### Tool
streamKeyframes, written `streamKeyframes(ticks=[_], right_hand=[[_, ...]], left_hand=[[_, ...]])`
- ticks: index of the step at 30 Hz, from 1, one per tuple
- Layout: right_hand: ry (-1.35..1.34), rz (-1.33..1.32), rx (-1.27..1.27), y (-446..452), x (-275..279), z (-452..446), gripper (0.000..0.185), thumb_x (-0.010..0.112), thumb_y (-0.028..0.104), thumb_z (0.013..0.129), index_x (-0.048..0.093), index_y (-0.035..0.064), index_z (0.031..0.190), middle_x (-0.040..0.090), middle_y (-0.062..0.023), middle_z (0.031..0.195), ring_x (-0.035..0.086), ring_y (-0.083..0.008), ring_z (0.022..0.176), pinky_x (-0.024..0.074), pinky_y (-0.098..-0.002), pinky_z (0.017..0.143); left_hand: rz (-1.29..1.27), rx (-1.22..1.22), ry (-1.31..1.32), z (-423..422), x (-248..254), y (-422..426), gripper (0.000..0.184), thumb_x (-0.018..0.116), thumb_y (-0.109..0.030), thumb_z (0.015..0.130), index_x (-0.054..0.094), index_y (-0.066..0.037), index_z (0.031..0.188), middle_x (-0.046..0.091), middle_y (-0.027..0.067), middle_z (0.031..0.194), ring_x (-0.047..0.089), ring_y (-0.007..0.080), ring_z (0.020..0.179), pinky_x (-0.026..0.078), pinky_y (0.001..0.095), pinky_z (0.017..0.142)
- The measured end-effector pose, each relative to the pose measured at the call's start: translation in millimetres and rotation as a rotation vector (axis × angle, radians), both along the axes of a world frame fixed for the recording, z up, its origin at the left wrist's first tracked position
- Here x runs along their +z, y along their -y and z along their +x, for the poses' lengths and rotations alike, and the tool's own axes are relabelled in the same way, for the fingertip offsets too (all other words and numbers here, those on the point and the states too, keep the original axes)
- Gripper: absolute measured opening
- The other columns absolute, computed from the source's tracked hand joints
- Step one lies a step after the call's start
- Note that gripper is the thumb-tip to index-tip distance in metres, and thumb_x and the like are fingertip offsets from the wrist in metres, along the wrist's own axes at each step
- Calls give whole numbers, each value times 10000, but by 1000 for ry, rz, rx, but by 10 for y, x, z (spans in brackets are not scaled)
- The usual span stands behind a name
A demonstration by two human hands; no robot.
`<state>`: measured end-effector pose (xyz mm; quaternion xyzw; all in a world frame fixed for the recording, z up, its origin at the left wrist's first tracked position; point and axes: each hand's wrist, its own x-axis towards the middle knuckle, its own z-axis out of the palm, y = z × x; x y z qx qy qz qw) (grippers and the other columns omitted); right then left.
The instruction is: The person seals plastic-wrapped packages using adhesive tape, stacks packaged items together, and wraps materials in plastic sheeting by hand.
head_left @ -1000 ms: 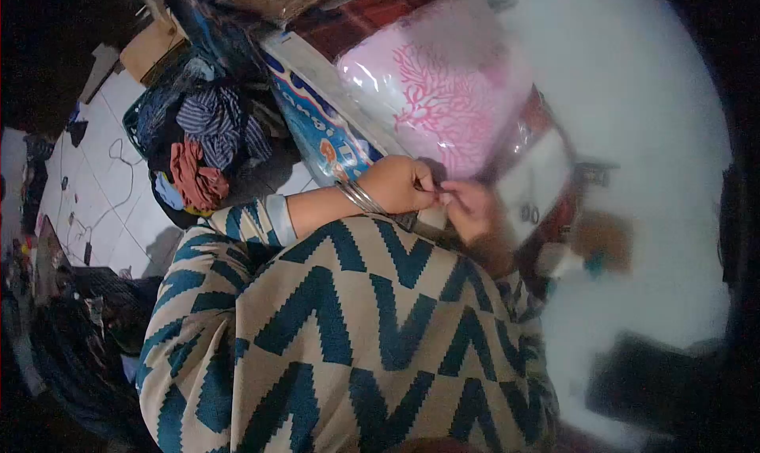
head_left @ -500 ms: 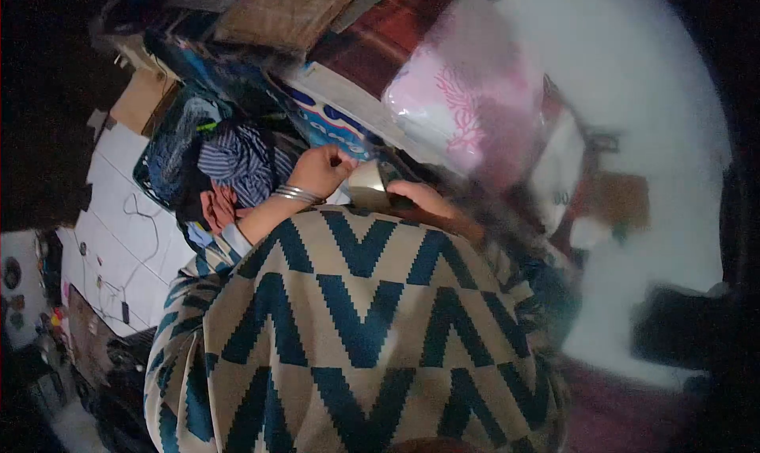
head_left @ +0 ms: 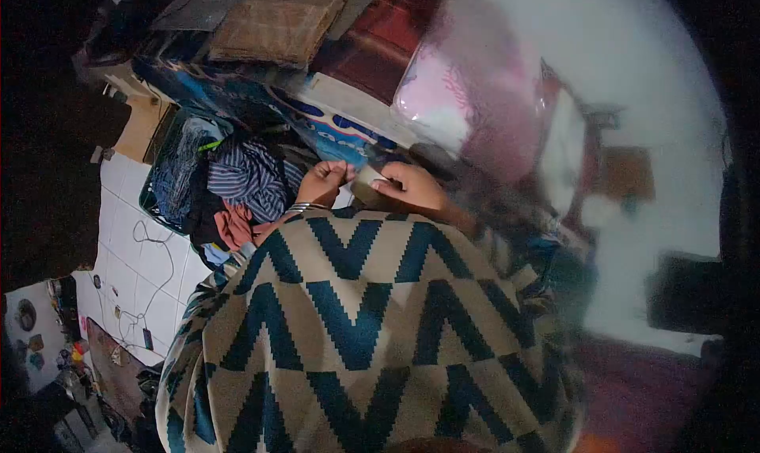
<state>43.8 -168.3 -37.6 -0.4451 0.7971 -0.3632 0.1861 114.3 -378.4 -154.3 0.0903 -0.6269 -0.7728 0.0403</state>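
My right hand [head_left: 413, 188] is closed round a roll of tape [head_left: 364, 187], a pale brownish roll held just above my chest. Close by on the left, my left hand [head_left: 321, 184] has its thumb and fingers pinched together beside the roll. Whatever lies in that pinch is too small to make out. Bangles [head_left: 307, 207] circle the left wrist. Beyond both hands stands a blue and white printed package [head_left: 336, 138].
A basket [head_left: 149, 196] of clothes, with a striped garment [head_left: 247, 174] on top, sits to the left on white tiles [head_left: 150, 259]. Farther back lie a brown wrapped packet [head_left: 277, 25] and a pink-and-white plastic package [head_left: 431, 97]. A thin cable [head_left: 162, 275] crosses the tiles.
The right hand has come up and over the tape roll, covering more of it. The left hand's fingers have drawn closer together beside it. The whole view has shifted slightly.
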Motion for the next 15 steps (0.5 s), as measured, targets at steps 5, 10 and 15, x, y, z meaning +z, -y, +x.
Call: streamKeyframes(ticks=[5, 10, 15], right_hand=[[17, 10, -80, 6, 78, 19, 325, 611, 312, 853, 558, -8, 862, 537, -182, 756, 550, -323, 683, 425, -384, 616], [141, 0, -141, -83, 101, 25, 334, 604, 315, 862, 552, -15, 867, 520, -178, 762, 531, -291, 678, 421, -362, 613], [191, -43, -133, -118, 176, 73, 330, 592, 321, 872, 560, -7, 876, 523, -169, 772, 524, -283, 678, 424, -349, 620]], left_hand=[[422, 107, -5, -16, 447, -160, 133, 557, -164, 917, 607, -41, 904, 632, 32, 808, 569, 91, 701, 454, 225, 622], [606, 101, -32, -44, 492, -148, 92, 582, -167, 908, 606, -78, 899, 635, 12, 838, 582, 82, 703, 453, 214, 586], [257, -85, 95, -106, 585, -47, 114, 654, -193, 862, 574, -114, 843, 587, -15, 707, 502, 55, 575, 367, 212, 478]])
